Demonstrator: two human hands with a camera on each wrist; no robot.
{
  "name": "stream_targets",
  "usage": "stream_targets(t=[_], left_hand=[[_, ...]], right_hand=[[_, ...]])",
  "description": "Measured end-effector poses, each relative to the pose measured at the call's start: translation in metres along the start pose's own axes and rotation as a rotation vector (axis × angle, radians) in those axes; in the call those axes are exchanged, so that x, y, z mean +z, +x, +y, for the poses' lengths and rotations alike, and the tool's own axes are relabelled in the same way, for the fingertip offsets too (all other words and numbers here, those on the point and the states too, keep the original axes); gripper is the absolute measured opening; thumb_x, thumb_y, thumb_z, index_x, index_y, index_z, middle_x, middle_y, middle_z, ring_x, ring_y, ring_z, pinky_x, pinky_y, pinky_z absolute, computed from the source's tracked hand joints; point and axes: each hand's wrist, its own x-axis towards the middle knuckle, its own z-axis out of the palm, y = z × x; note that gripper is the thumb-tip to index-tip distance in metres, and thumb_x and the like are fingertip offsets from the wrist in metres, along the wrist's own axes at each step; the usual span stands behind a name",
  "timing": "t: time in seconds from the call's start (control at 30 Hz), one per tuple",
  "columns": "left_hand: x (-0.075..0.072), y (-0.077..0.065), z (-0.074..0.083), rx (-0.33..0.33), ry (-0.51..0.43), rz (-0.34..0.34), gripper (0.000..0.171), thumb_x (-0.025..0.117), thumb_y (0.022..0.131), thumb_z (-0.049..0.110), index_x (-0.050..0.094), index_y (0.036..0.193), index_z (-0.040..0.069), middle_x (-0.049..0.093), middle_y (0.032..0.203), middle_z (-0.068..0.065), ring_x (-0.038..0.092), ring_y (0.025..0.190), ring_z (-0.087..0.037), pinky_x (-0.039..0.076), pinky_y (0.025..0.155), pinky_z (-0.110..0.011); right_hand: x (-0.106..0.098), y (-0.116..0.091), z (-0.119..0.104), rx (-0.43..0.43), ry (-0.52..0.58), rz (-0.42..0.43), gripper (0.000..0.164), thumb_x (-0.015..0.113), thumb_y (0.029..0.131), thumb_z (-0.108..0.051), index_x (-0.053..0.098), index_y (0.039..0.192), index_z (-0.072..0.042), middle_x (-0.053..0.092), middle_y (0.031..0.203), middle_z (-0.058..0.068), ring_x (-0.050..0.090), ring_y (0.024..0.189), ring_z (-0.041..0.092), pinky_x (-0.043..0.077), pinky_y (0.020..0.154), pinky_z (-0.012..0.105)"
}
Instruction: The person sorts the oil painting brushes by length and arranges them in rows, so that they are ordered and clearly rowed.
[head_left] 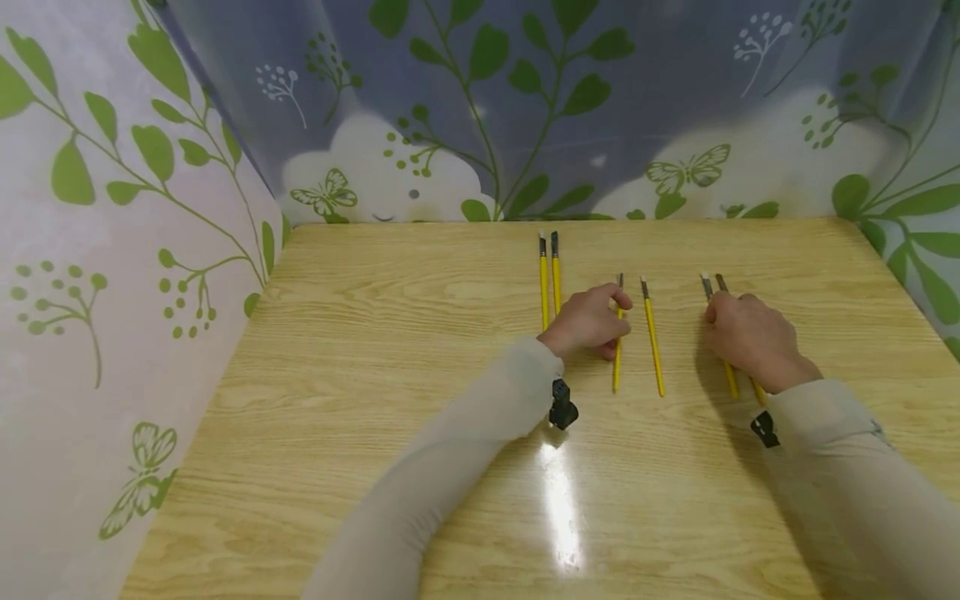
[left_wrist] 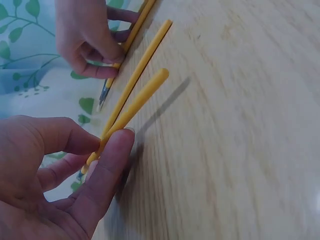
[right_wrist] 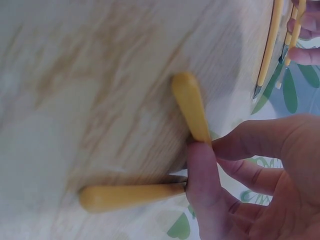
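Note:
My left hand (head_left: 592,321) pinches a yellow-handled paintbrush (head_left: 617,367) between thumb and forefinger; in the left wrist view this held paintbrush (left_wrist: 145,95) casts a shadow on the wood beside it. Just right of it lies another yellow paintbrush (head_left: 653,346). My right hand (head_left: 753,337) is over a pair of paintbrushes farther right, hiding their middles. Its thumb and forefinger pinch one paintbrush (right_wrist: 192,107), whose handle end sticks out past the thumb. The pair's other paintbrush (right_wrist: 130,196) lies close by, partly behind the thumb.
Two more paintbrushes, one pale-tipped (head_left: 543,283) and one dark-tipped (head_left: 556,271), lie side by side left of my left hand, their lower ends hidden by it. Beneath everything is a wood-grain table (head_left: 360,358). Leaf-patterned cloth (head_left: 465,108) stands along its back edge.

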Motion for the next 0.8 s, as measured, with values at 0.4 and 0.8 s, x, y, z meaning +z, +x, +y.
stream_targets(t=[0.4,0.8], left_hand=[[0.016,0.002,0.004,0.02,-0.041,0.034,0.032,0.067,0.107,0.01,0.063,0.139,0.01,0.067,0.07,-0.007,0.073,0.059,-0.022,0.066,0.06,-0.028],[0.024,0.005,0.009,0.035,0.107,0.037,0.03,0.066,0.108,0.013,0.061,0.138,0.01,0.068,0.074,-0.005,0.066,0.053,-0.016,0.059,0.055,-0.023]], right_hand=[[0.0,0.0,0.0,0.014,0.005,-0.02,0.038,0.053,0.105,-0.009,0.062,0.136,0.012,0.063,0.125,0.042,0.064,0.091,0.044,0.055,0.064,0.052],[0.001,0.0,0.0,0.011,0.001,-0.006,0.036,0.054,0.104,-0.009,0.062,0.133,0.012,0.063,0.12,0.042,0.065,0.089,0.045,0.055,0.061,0.051]])
